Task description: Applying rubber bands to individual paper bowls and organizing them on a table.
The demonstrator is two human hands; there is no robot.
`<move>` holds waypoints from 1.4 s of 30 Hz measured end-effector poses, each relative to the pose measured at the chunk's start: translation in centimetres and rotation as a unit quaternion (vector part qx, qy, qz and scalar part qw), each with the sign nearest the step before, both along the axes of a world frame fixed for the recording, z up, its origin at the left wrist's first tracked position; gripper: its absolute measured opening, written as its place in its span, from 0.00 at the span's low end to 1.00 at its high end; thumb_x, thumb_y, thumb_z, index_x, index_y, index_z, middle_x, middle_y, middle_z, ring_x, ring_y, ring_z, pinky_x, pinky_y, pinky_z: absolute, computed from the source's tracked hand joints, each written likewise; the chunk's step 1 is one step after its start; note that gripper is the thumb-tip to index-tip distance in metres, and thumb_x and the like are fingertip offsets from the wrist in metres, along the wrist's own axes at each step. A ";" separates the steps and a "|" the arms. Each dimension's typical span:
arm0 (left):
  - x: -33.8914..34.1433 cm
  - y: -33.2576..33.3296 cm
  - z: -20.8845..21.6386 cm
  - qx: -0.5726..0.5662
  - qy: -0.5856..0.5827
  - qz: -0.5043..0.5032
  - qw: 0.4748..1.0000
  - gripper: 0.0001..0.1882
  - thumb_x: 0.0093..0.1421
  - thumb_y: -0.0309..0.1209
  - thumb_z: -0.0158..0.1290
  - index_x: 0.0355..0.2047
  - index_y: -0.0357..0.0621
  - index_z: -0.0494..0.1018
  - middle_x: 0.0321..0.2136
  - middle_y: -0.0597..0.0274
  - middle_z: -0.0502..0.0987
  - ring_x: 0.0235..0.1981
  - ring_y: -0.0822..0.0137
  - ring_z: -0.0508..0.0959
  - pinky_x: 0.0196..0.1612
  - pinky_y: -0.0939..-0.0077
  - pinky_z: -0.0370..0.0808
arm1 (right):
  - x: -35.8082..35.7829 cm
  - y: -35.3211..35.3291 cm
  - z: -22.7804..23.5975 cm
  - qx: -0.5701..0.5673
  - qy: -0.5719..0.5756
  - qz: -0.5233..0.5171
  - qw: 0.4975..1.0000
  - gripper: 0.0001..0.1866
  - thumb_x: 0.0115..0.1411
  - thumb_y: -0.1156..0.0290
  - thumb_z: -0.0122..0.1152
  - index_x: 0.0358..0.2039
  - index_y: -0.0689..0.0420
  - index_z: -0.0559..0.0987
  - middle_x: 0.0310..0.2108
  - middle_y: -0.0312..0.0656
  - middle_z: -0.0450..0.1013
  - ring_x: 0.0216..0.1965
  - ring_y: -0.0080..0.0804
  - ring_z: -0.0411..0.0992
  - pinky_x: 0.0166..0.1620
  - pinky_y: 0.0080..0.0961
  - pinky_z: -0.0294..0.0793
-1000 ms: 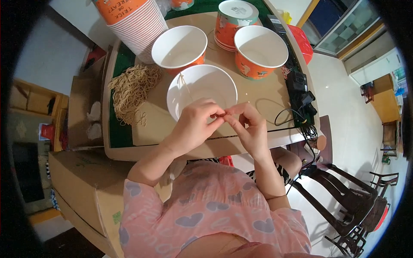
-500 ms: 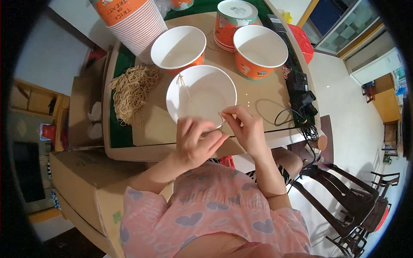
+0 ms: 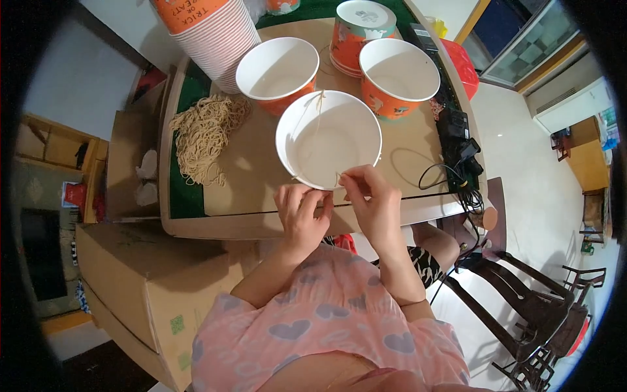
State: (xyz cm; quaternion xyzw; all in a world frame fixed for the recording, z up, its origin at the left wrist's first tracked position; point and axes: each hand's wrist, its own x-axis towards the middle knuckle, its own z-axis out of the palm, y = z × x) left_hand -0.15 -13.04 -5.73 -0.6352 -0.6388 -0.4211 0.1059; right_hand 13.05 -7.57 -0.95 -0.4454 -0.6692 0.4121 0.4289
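A paper bucket (image 3: 332,138) with a white inside stands at the table's front edge, its mouth facing up. Thin beige string (image 3: 319,104) hangs over its far rim and down inside. My right hand (image 3: 373,196) pinches a bit of the same kind of string at the near rim, thumb and forefinger together. Against the bucket's near outer side, my left hand (image 3: 302,214) has its fingers curled and drawn together; what they hold is hidden. A short string end also shows on the rim just above the left fingers.
Left of the bucket lies a tangled heap of beige string (image 3: 206,137). Behind stand two more orange buckets (image 3: 277,68) (image 3: 400,72), an upturned stack (image 3: 364,32) and a tall leaning stack (image 3: 219,49). Black adapters and cables (image 3: 457,140) line the right edge. A large carton (image 3: 157,287) stands lower left.
The bucket has shifted right and slightly away from me. My left hand, blurred above the near rim before, now rests lower against the bucket's outer side. The right hand keeps its pinch.
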 end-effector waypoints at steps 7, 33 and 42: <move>-1.3 -1.6 6.0 -0.112 -0.084 -0.218 0.966 0.09 0.50 0.19 0.58 0.31 0.42 0.72 0.27 0.59 0.76 0.29 0.57 0.77 0.32 0.68 0.71 | 2.6 1.3 0.2 0.038 -0.055 0.046 0.997 0.04 0.58 0.75 0.61 0.33 0.61 0.76 0.25 0.46 0.75 0.25 0.35 0.76 0.29 0.26 0.73; -3.4 4.5 7.3 -0.074 0.175 -0.340 0.921 0.04 0.51 0.28 0.58 0.27 0.45 0.74 0.25 0.67 0.70 0.25 0.67 0.75 0.23 0.74 0.75 | 2.6 1.7 0.7 -0.038 -0.033 0.130 0.990 0.04 0.61 0.73 0.59 0.34 0.60 0.76 0.26 0.44 0.75 0.25 0.31 0.75 0.30 0.24 0.73; -3.5 3.9 7.7 -0.088 0.196 -0.338 0.916 0.03 0.49 0.28 0.57 0.26 0.46 0.74 0.27 0.67 0.68 0.27 0.69 0.74 0.24 0.75 0.75 | 2.4 0.8 0.5 0.036 -0.014 0.098 0.994 0.05 0.59 0.74 0.61 0.34 0.60 0.76 0.28 0.42 0.73 0.23 0.30 0.72 0.27 0.24 0.71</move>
